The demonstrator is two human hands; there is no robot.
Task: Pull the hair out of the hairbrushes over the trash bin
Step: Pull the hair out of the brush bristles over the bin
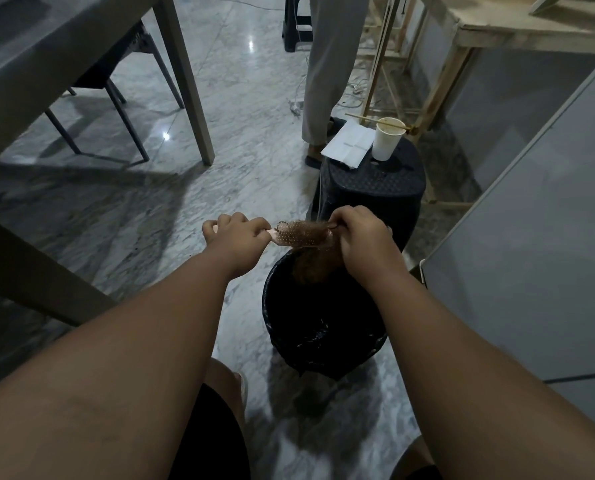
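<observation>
Over the trash bin (282,327), I am holding a pink hairbrush (294,235) level with its bristles turned up toward the head camera, my left hand (235,235) closing its grip around the handle while my right hand (360,237) is pinching a mat of brown hair (306,228) at the far end of the brush head, fingers clamped together on the strands. A larger brown clump (313,268) is hanging or lying just below the brush inside the bin's rim; I cannot tell whether it is connected to the mat above. The bin, lined with a black bag, is standing on the marble floor (247,140) just in front of my knees, and the brush is sitting above its far edge rather than its middle. That is where I am judging the risk: if the mat is tearing free in pieces, loose strands could be drifting past the rim onto the floor. A hard tug could also be twisting the handle out of my left hand and dropping the brush into the bag. Behind the bin, a dark stool (375,181) is carrying a paper cup (387,138) and a folded sheet (349,143), near enough that a wide sweep of my right elbow could be knocking them over. Another person's legs (327,74) are standing beyond.
</observation>
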